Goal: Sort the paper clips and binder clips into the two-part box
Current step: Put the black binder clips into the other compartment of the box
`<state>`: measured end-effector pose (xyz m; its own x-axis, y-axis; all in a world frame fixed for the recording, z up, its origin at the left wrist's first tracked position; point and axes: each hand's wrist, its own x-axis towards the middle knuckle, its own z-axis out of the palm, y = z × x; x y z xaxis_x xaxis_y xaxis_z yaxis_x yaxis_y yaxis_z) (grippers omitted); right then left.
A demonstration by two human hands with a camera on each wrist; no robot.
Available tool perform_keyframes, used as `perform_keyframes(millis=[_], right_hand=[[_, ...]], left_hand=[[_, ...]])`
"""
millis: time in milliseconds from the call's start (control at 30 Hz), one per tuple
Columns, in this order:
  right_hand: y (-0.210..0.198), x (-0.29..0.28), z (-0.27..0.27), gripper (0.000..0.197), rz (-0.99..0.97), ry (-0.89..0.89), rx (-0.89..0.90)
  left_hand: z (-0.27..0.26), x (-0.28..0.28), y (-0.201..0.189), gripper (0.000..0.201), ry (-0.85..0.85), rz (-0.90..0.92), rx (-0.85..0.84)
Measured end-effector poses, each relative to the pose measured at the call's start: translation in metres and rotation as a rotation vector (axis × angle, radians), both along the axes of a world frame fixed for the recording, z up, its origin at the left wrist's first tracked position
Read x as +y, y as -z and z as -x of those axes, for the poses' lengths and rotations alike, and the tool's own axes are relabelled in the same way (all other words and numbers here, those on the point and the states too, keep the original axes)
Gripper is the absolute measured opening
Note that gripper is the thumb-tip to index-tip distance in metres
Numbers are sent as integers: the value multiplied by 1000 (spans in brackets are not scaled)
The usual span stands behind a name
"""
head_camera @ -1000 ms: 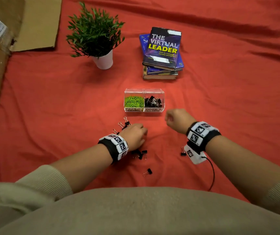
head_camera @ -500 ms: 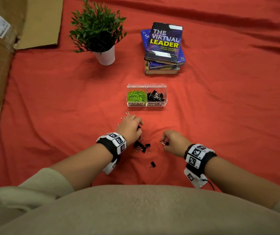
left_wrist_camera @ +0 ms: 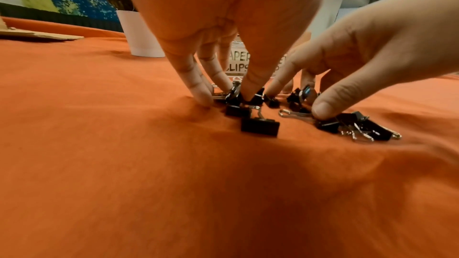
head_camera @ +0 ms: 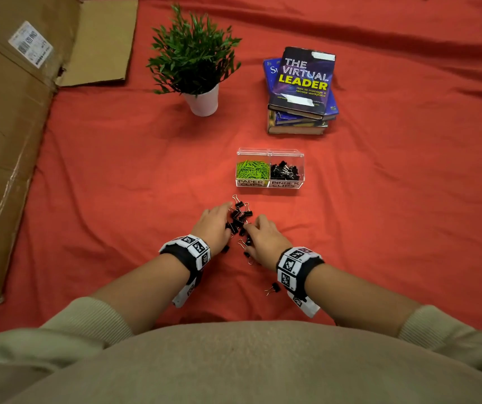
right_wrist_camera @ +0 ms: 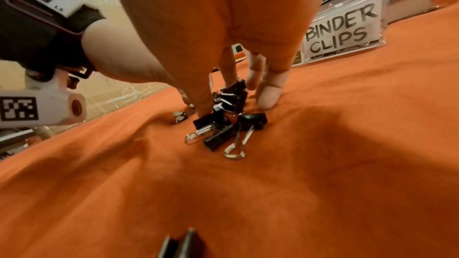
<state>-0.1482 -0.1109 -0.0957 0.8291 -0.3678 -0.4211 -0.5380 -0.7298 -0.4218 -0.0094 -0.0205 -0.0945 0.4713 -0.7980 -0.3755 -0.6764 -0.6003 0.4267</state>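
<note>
- A heap of black binder clips (head_camera: 238,218) lies on the red cloth (head_camera: 394,228) just in front of the two-part box (head_camera: 270,184); one stray clip (head_camera: 274,288) sits nearer the person
- Left hand (head_camera: 213,225) and right hand (head_camera: 263,239) flank the heap, fingers bent down, tips on the clips; whether any clip is pinched, I cannot tell
- Box labels read "PAPER CLIPS" and "BINDER CLIPS"; green paper clips (head_camera: 252,169) left, black clips right
- Beyond: book (head_camera: 304,80) titled "THE VIRTUAL LEADER"; potted plant (head_camera: 196,53)
</note>
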Motion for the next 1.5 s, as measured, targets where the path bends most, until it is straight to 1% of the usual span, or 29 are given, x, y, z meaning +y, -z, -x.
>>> perform_keyframes(millis=[33,100,200,300,367,433,533,633,700,767,867,967,1000,1067,1100,1133,1200,1233,1300,1367,1433,1500], right_hand=[[1,0,-1,51,5,-10,2],[3,-1,-2,48,-20,-12,-3],[5,-8,-2,42,-129,81,-19],[6,-17,-2,27,-217,156,-68],[6,-22,-3,21,-211,149,-64],[5,-27,-2,18,-202,130,-46],[-1,-44,-2,12,-222,194,-52],[-20,-77,-6,15,-233,353,-161],[-35,-104,-14,17,-171,434,-260],[-46,-129,-23,15,-94,455,-319],[-49,-151,-36,10,19,387,-249],[-46,-153,-41,17,122,300,-174],[-45,-147,-40,20,180,263,-180],[-44,-126,-40,22,263,168,-258],[-42,-113,-40,23,255,96,-286],[-37,-98,-41,25,207,16,-273],[-25,-71,-41,38,74,-116,-138],[-19,-61,-41,45,41,-161,-59],[-8,-48,-39,51,64,-221,28],[-2,-42,-36,44,94,-236,36],[2,-41,-31,34,75,-229,7],[4,-43,-26,32,41,-218,-20]], left_hand=[[0,-1,1,64,-8,-1,-4],[-1,-1,3,60,-4,-20,-22],[-2,0,6,50,12,-32,-38],[-2,-1,7,48,15,-5,-22],[-1,-2,7,47,27,-2,-24],[-2,-4,7,42,29,-11,-36],[-2,-8,7,32,16,-29,-54],[-2,-12,5,29,32,-56,-80],[0,-13,4,29,49,-71,-90],[1,-14,2,28,61,-86,-102],[2,-15,1,27,100,-107,-145],[2,-16,-2,25,140,-106,-187],[1,-15,-3,23,145,-101,-193],[-3,-14,-4,21,147,-78,-189],[-5,-14,-4,21,148,-59,-181],[-8,-13,-4,20,148,-37,-169],[-11,-12,-5,19,144,4,-149],[-12,-12,-6,19,141,18,-143],[-14,-12,-8,20,121,50,-115],[-15,-13,-10,20,79,81,-57],[-16,-14,-10,19,19,99,8],[-18,-15,-10,19,-42,120,59]])
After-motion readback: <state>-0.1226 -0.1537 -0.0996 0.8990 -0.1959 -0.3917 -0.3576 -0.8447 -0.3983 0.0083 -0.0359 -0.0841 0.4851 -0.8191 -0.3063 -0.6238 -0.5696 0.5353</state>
